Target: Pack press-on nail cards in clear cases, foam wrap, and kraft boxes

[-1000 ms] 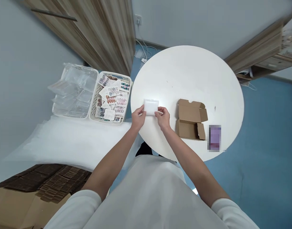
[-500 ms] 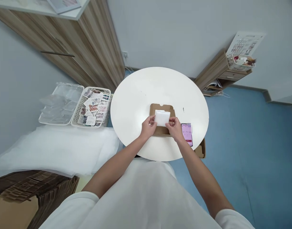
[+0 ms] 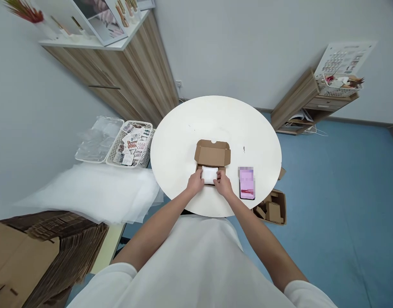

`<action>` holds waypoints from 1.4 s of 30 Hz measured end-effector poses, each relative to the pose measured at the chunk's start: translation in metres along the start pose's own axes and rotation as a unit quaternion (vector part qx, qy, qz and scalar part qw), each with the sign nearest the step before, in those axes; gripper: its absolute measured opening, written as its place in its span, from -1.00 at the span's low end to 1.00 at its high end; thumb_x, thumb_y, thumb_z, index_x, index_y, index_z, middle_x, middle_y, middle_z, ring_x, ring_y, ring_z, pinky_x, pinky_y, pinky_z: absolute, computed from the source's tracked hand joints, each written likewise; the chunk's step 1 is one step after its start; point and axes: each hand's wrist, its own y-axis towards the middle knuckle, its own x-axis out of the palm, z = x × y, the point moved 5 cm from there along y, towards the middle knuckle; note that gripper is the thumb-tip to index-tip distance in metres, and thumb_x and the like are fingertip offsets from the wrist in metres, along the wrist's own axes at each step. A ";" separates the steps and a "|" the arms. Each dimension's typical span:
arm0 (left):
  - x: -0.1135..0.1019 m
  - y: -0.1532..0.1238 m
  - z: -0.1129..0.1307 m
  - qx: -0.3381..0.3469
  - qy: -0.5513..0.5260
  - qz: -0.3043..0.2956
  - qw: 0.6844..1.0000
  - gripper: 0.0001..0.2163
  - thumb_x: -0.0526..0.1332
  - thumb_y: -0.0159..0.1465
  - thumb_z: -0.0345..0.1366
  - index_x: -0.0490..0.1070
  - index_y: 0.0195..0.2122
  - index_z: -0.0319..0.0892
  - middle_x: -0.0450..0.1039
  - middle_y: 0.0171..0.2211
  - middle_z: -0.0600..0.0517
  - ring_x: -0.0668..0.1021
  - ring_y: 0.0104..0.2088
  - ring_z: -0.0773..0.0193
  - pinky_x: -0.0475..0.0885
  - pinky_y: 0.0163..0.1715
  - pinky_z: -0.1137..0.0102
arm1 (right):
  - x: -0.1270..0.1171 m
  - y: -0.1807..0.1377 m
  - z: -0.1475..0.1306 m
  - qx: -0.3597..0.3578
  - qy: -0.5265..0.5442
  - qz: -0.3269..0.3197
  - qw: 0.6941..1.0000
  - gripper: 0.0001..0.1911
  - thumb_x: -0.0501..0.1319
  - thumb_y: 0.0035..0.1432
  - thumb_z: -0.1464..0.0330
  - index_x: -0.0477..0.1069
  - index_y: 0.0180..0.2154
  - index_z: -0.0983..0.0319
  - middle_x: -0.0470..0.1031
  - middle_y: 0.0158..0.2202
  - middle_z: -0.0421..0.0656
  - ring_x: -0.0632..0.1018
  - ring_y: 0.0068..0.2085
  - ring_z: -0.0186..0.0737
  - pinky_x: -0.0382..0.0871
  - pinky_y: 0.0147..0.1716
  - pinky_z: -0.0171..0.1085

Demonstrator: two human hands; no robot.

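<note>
A small open cardboard box (image 3: 212, 155) stands on the round white table (image 3: 215, 119), its lid raised on the far side. Over the box's tray lies a white wrapped packet (image 3: 209, 175), which looks like something folded in foam sheet. My left hand (image 3: 195, 182) grips the packet's left edge with thumb and fingers. On the right edge, my right hand (image 3: 223, 183) pinches it the same way. The packet sits at or just inside the box's rim; its underside is hidden. What the wrapping contains does not show.
A phone (image 3: 246, 183) lies right of the box. At left are a basket of nail-tip cards (image 3: 132, 144), a tray of clear bags (image 3: 100, 139), white foam sheets (image 3: 96, 192) and stacked flat cardboard (image 3: 71, 252). A carton of small boxes (image 3: 273, 209) stands on the floor at right.
Both hands have brought the white packet down and nearer to me, over the box's tray. The box's lid now shows more fully behind it. The head view has shifted.
</note>
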 end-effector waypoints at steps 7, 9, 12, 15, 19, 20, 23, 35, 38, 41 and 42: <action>0.009 -0.002 0.003 0.102 0.097 -0.027 0.990 -0.59 0.04 0.07 -0.52 0.20 -0.01 -0.24 0.32 -0.11 -0.18 0.42 -0.12 0.06 0.31 -0.19 0.27 | 0.013 0.002 0.005 -0.019 -0.137 0.009 0.990 -0.69 0.04 -0.02 0.49 0.20 -0.16 0.19 0.34 -0.23 -0.08 0.42 -0.28 -0.16 0.22 -0.35 -0.24; 0.010 -0.006 0.005 0.150 0.124 -0.025 0.981 -0.62 0.02 0.09 -0.52 0.21 -0.03 -0.26 0.27 -0.07 -0.19 0.39 -0.09 0.07 0.32 -0.17 0.26 | 0.014 0.002 0.006 -0.016 -0.174 0.010 0.985 -0.68 0.04 0.00 0.50 0.22 -0.14 0.20 0.33 -0.20 -0.05 0.42 -0.25 -0.16 0.22 -0.34 -0.26; 0.011 -0.015 0.007 0.217 0.158 -0.027 0.963 -0.70 0.02 0.12 -0.49 0.26 -0.10 -0.24 0.25 -0.06 -0.17 0.36 -0.06 0.11 0.31 -0.12 0.24 | 0.016 0.000 0.006 -0.009 -0.215 0.003 0.977 -0.66 0.02 0.04 0.50 0.21 -0.09 0.23 0.30 -0.16 -0.04 0.42 -0.24 -0.19 0.22 -0.33 -0.29; 0.006 -0.023 0.006 0.261 0.192 -0.020 0.946 -0.71 0.07 0.14 -0.39 0.25 -0.08 -0.19 0.20 0.01 -0.16 0.28 0.03 0.08 0.22 -0.02 0.18 | 0.018 -0.004 0.006 -0.018 -0.233 -0.003 0.972 -0.64 0.02 0.05 0.49 0.21 -0.06 0.25 0.28 -0.14 -0.04 0.41 -0.21 -0.21 0.24 -0.30 -0.30; 0.000 -0.025 -0.002 0.249 0.264 -0.015 0.932 -0.57 0.12 0.13 -0.15 0.17 0.04 -0.08 0.02 0.16 -0.14 0.09 0.14 -0.07 0.01 0.04 -0.05 | 0.019 -0.011 0.004 -0.062 -0.237 0.016 0.969 -0.63 0.01 0.05 0.51 0.23 -0.05 0.27 0.27 -0.12 -0.02 0.38 -0.16 -0.19 0.26 -0.22 -0.28; 0.000 -0.025 -0.005 0.238 0.275 -0.023 0.931 -0.55 0.11 0.13 -0.11 0.16 0.06 -0.06 -0.01 0.17 -0.13 0.05 0.16 -0.09 -0.02 0.04 -0.08 | 0.018 -0.014 0.001 -0.083 -0.241 0.030 0.966 -0.63 0.01 0.04 0.51 0.24 -0.06 0.26 0.26 -0.10 -0.01 0.36 -0.12 -0.17 0.25 -0.19 -0.25; 0.001 -0.023 -0.012 0.220 0.289 -0.045 0.931 -0.53 0.08 0.15 -0.08 0.13 0.09 -0.04 -0.03 0.19 -0.13 0.01 0.18 -0.10 -0.06 0.04 -0.10 | 0.012 -0.023 -0.007 -0.144 -0.261 0.101 0.949 -0.67 0.03 0.03 0.50 0.29 -0.12 0.22 0.19 0.01 -0.01 0.24 0.03 -0.05 0.16 -0.04 -0.12; 0.005 -0.016 -0.022 0.211 0.188 -0.061 0.957 -0.48 0.12 0.10 -0.02 0.17 0.08 -0.06 -0.33 0.26 -0.09 -0.02 0.19 -0.16 0.11 0.01 -0.03 | -0.005 -0.015 0.042 0.098 -0.077 0.160 0.979 -0.64 0.07 -0.05 0.36 0.17 -0.13 0.21 0.41 -0.27 -0.11 0.45 -0.29 -0.19 0.24 -0.38 -0.29; 0.009 -0.023 -0.032 0.232 0.130 -0.090 0.960 -0.46 0.12 0.10 -0.02 0.16 0.09 -0.11 -0.40 0.26 -0.10 0.19 0.12 -0.07 0.23 -0.01 0.12 | 0.003 -0.024 0.047 0.096 -0.091 0.166 0.977 -0.66 0.05 -0.11 0.43 0.17 -0.18 0.21 0.39 -0.34 -0.16 0.43 -0.34 -0.23 0.19 -0.44 -0.34; 0.011 -0.034 -0.043 0.247 0.109 -0.089 0.959 -0.45 0.15 0.08 -0.02 0.18 0.08 -0.11 -0.40 0.25 -0.09 0.18 0.13 -0.07 0.22 0.01 0.13 | 0.012 -0.034 0.050 0.102 -0.089 0.166 0.977 -0.62 0.01 -0.13 0.47 0.14 -0.17 0.20 0.36 -0.43 -0.22 0.41 -0.41 -0.26 0.15 -0.48 -0.36; 0.011 -0.037 -0.046 0.249 0.105 -0.085 0.959 -0.45 0.15 0.08 -0.03 0.18 0.08 -0.11 -0.40 0.25 -0.09 0.14 0.14 -0.08 0.20 0.02 0.12 | 0.014 -0.036 0.051 0.104 -0.086 0.163 0.977 -0.61 0.01 -0.14 0.47 0.13 -0.17 0.20 0.34 -0.46 -0.24 0.40 -0.43 -0.26 0.15 -0.49 -0.36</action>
